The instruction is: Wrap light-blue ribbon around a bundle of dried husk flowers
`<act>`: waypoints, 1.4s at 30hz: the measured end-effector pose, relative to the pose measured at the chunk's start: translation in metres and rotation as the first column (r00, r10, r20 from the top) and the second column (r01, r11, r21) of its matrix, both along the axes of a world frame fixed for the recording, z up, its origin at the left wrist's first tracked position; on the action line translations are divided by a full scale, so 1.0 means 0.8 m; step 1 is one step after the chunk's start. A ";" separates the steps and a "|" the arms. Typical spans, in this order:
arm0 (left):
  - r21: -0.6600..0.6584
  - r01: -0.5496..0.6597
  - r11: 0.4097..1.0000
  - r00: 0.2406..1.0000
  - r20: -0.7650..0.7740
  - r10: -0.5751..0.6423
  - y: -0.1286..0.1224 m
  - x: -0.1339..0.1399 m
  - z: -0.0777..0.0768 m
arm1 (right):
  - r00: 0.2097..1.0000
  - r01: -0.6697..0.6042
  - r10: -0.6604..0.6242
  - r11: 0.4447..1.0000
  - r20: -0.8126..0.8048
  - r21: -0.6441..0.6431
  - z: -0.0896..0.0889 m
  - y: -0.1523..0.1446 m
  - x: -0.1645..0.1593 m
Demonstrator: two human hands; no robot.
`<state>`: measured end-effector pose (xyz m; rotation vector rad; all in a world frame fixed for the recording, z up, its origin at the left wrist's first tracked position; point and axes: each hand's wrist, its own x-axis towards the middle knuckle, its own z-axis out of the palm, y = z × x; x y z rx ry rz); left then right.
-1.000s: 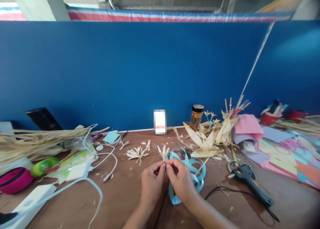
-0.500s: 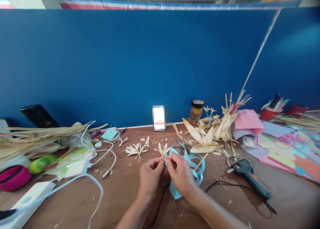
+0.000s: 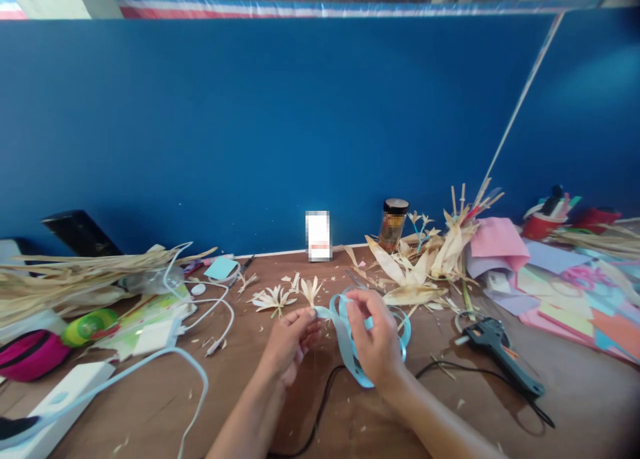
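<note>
My left hand point(image 3: 295, 342) pinches a small corn-husk flower point(image 3: 311, 291) by its base, petals pointing up. One end of a light-blue ribbon point(image 3: 345, 335) sits at that base, under the fingertips. From there the ribbon stretches right to my right hand point(image 3: 374, 332), whose bent thumb and fingers close on it. The ribbon's loose loops hang below and behind the right hand, partly hidden by it. Just left of the held flower, another pale husk flower point(image 3: 275, 300) lies on the brown table point(image 3: 240, 392).
A glue gun point(image 3: 500, 355) with a black cord lies at right, near dried husks point(image 3: 415, 295) and coloured paper point(image 3: 565, 312). Behind stands a dark-lidded jar point(image 3: 395, 224). White cables point(image 3: 231, 315), a power strip point(image 3: 70, 409) and a pink roll point(image 3: 33, 355) occupy the left.
My hands have moved apart. The left has gone left with the flower, and the right has shifted slightly up and right, drawing out a length of ribbon between them.
</note>
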<state>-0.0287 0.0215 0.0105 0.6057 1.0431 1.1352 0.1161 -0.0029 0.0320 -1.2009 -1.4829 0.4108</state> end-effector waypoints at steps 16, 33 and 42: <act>0.155 0.193 0.969 0.981 -0.020 -0.192 -0.001 -0.002 0.005 | 0.979 -0.080 0.079 0.997 0.186 -0.007 -0.013 0.002 -0.010; 0.087 0.255 0.963 0.965 0.044 -0.259 -0.003 -0.006 0.000 | 0.976 -0.147 0.171 0.974 0.132 -0.170 -0.018 0.007 -0.008; 0.130 0.252 0.959 0.967 -0.004 -0.253 -0.006 -0.003 0.002 | 0.984 -0.158 0.168 0.977 0.065 -0.145 -0.021 0.003 -0.014</act>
